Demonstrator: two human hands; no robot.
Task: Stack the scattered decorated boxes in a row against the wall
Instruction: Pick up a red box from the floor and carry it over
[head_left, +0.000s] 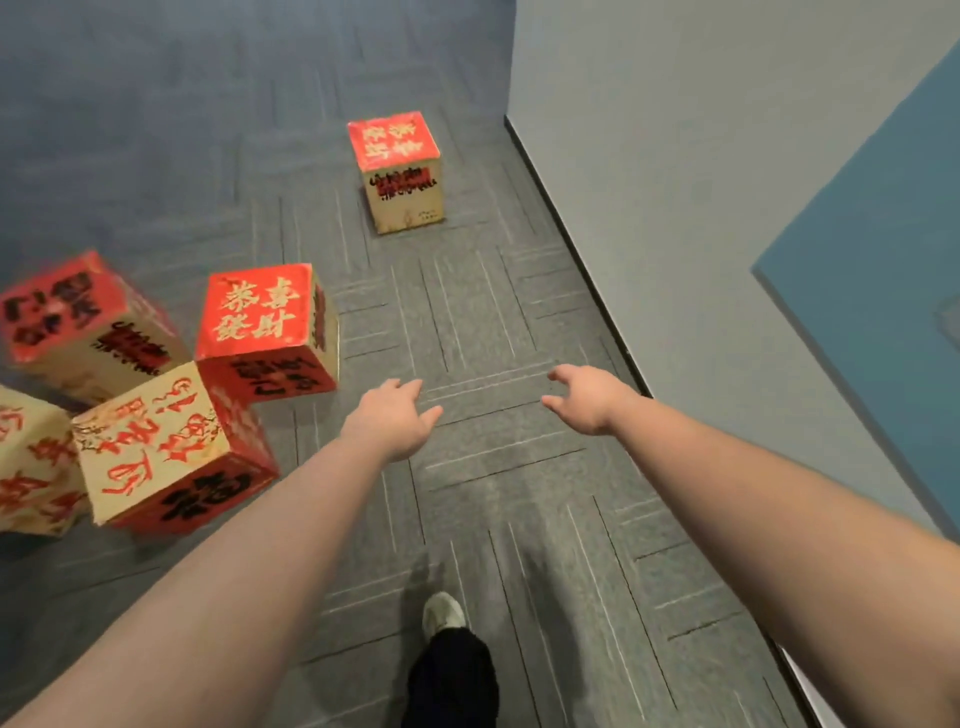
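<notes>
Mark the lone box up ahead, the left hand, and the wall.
lone box (394, 140): head view, its red top face.
left hand (392, 418): head view, back of the hand.
wall (701, 156): head view, bare grey surface.

Ahead of the left hand (393, 422), the far box (397, 171) has a red top with pale gold characters and a cream side with black and red script. Left of that hand, the nearest box (267, 325) is red with gold characters, its lower face red with black ones. Under both hands, the carpet (483, 322) is grey with pale line patterns. Right of the right hand (589, 397), the wall (675, 156) is pale grey above a black baseboard (582, 260).
</notes>
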